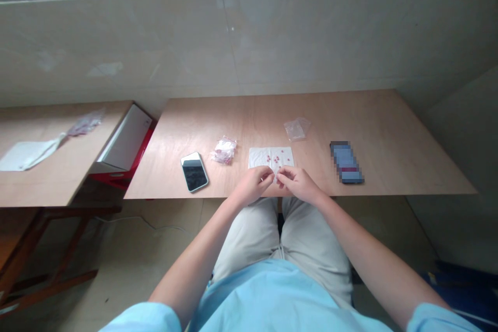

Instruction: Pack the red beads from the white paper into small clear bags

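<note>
My left hand and my right hand meet fingertip to fingertip at the near edge of a wooden table. Their fingers are pinched together over something too small to make out. Just beyond them lies a white tissue with several small red pieces on it. A small clear bag holding pink-red pieces sits to the left of the tissue. An empty-looking clear plastic bag lies farther back.
A phone with a dark screen lies left of the hands. A blurred blue rectangular object lies to the right. A second wooden table at left carries a white cloth and a plastic bag; a white and red box sits between the tables.
</note>
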A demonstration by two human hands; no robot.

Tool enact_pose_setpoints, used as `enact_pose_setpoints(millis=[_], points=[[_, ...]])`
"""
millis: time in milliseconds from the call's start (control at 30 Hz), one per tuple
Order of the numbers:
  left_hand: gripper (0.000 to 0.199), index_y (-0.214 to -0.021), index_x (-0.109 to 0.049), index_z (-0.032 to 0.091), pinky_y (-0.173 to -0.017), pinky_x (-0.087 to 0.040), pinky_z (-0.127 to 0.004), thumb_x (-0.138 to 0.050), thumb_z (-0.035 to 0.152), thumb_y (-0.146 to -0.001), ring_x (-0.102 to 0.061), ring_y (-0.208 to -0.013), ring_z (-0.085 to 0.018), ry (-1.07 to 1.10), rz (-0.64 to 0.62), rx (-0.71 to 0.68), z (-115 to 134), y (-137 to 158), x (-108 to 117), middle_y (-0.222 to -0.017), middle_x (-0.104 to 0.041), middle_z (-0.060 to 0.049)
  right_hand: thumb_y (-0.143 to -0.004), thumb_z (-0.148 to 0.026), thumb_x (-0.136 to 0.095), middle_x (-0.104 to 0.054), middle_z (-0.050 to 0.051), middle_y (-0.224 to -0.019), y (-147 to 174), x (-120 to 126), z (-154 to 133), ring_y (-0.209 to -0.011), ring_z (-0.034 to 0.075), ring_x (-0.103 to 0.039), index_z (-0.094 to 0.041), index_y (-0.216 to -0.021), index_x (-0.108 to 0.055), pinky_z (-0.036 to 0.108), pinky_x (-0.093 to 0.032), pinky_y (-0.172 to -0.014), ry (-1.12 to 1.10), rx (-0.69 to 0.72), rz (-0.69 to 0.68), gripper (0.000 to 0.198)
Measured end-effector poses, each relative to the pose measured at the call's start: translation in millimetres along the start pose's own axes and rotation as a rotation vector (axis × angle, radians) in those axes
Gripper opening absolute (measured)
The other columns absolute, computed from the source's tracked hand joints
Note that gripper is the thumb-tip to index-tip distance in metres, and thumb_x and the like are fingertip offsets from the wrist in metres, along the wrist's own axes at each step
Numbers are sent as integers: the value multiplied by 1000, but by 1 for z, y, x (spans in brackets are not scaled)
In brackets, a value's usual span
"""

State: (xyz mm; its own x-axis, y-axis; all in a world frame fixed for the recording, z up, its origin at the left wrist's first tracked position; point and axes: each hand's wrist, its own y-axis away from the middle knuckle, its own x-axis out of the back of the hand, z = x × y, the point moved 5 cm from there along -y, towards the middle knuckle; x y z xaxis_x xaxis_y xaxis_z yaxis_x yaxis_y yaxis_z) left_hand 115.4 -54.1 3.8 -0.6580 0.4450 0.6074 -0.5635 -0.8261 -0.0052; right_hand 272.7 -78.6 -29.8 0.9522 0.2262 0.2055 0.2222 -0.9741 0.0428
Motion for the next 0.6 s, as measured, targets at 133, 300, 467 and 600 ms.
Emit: enact_pose_setpoints(millis=[133,300,467,600], points=[[19,-81,-63,18,-65,-40,-26,-50,25,-92,-56,-72,-15,28,54,28,-8,5,-13,-78,-64,-1,-94,-41,-58,-67,1,-78,9,-7,9,-69,16,-65,-21,-83,-65,27,-52,-64,-65,15,61,24],[17,-75,-57,18,-64,-38,-25,-50,21,-90,-51,-68,-13,34,139,-4,-2,7,-12,-74,-59,0,-94,-41,-57,-67,1,-75,9,-9,3,-70,17,-67,-21,-86,-65,26,-52,-62,-57,38,84,23],[16,-72,-50,18,-63,-37,-25,-49,18,-88,-48,-68,-13,46,282,34,0,11,4,-70,-52,2,-93,-43,-58,-66,1,-69,10,-3,6,-62,16,-64,-20,-83,-62,26,-51,-57,-45,18,171,25],[17,-73,-53,18,-65,-41,-26,-50,21,-90,-51,-71,-13,74,259,0,4,13,6,-74,-54,0,-92,-45,-59,-68,2,-71,13,-6,6,-64,17,-65,-20,-85,-63,28,-53,-59,-59,-4,161,26]])
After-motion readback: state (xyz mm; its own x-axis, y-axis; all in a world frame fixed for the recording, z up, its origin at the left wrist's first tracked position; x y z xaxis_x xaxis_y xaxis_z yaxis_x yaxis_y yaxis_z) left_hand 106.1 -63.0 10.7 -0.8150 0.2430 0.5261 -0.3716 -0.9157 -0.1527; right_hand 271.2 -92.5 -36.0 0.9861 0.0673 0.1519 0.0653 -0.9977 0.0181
